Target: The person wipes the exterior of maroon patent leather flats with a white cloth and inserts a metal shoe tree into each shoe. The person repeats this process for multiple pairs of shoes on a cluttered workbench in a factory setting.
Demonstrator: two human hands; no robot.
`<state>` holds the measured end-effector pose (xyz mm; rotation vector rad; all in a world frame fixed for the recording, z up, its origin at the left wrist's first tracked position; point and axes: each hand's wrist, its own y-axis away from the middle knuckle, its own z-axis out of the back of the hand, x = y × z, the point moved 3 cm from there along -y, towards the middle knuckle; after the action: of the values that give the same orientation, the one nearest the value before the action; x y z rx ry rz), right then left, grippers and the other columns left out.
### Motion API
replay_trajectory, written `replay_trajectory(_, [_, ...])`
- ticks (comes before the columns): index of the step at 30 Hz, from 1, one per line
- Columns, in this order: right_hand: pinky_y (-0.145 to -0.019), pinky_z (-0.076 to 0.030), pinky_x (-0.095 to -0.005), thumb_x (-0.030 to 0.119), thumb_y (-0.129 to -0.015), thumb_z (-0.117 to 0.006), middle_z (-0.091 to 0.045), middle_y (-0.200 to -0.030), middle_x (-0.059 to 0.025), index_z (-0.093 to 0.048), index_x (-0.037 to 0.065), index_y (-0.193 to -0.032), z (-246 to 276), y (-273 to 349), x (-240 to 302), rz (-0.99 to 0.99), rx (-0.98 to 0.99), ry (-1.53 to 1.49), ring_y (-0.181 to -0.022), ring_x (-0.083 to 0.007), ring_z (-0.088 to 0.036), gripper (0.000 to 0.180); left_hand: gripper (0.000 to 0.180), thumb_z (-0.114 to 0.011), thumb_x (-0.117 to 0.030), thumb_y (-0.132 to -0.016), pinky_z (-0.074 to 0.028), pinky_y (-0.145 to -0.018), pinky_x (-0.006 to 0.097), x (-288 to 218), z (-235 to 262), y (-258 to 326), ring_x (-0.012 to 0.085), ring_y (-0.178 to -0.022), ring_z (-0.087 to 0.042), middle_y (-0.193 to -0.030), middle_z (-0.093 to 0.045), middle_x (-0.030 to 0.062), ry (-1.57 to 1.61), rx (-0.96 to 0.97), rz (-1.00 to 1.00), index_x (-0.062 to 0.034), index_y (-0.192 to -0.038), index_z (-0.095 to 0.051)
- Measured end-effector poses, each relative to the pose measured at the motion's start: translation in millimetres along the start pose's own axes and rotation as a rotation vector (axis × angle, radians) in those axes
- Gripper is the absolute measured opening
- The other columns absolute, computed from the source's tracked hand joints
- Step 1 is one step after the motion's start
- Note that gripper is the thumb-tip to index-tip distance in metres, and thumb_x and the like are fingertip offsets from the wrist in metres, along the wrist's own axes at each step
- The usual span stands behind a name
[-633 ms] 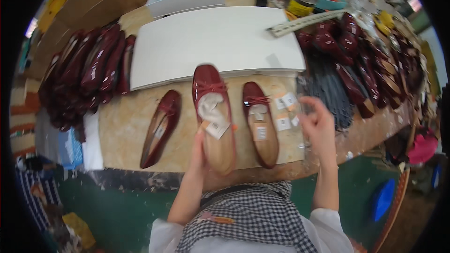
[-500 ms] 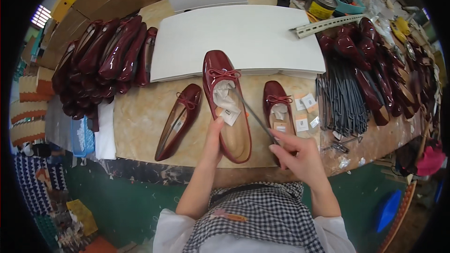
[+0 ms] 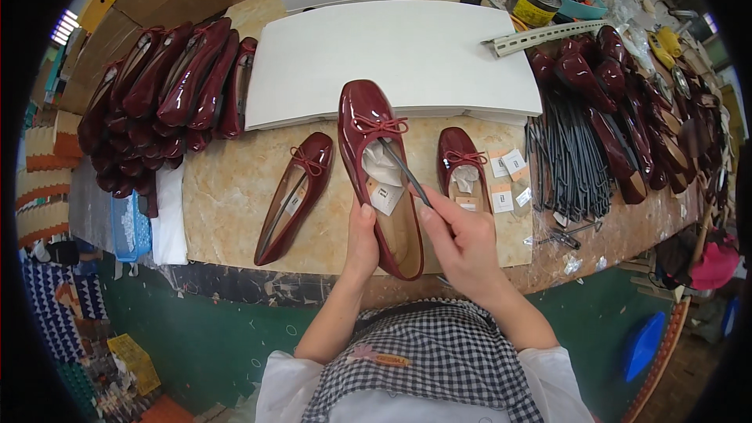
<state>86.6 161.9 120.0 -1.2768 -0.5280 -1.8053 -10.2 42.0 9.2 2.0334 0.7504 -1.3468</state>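
Observation:
A burgundy patent ballet flat (image 3: 365,99) with a bow is raised over the table, toe pointing away. My left hand (image 3: 363,241) grips its left side. Between the thumb and fingers of my right hand (image 3: 464,241) is a thin dark shoe-stay rod (image 3: 402,166), whose far end runs into the shoe's toe opening. Crumpled white paper (image 3: 381,161) fills that opening, and a small paper tag (image 3: 385,198) lies on the insole. On the table to the left rests a matching shoe (image 3: 316,146) with a rod inside; to the right is another shoe (image 3: 457,142), stuffed with paper.
A stack of white sheets (image 3: 392,55) lies behind the shoes. Burgundy shoes are piled at left (image 3: 184,98) and right (image 3: 580,74). Many dark rods (image 3: 568,164) lie right, beside small tags (image 3: 513,163). A slotted pale bar (image 3: 540,37) and a yellow can (image 3: 535,4) stand further back.
My right hand has moved up and left, closer to the held shoe, and the rod has gone deeper into its toe. My left hand keeps its hold.

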Motion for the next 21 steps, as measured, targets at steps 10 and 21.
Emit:
replay_trajectory(10, [-0.055,-0.049,-0.0425,0.021,-0.09,-0.058,-0.063,-0.068,-0.0164,-0.065,0.003,-0.11,-23,11,-25,0.024,0.195,0.227,-0.06,-0.0327,-0.063,0.027,0.078,-0.02,-0.067,-0.095,-0.043,-0.097,0.035,30,-11,23,0.0227,-0.111,-0.055,-0.121,-0.058,0.0103,0.127,-0.295,0.28,-0.0049,-0.135,-0.046])
replay_trajectory(21, [-0.064,-0.053,-0.0445,0.024,-0.086,-0.062,-0.068,-0.081,-0.0154,-0.062,0.006,-0.091,221,-1,-201,-0.342,-0.311,1.306,-0.073,-0.0347,-0.067,0.018,0.065,-0.06,-0.017,-0.083,-0.052,-0.066,0.034,-14,-74,-12,0.0218,-0.064,-0.064,-0.078,-0.067,0.0127,-1.042,0.184,0.138,0.0002,-0.142,-0.039])
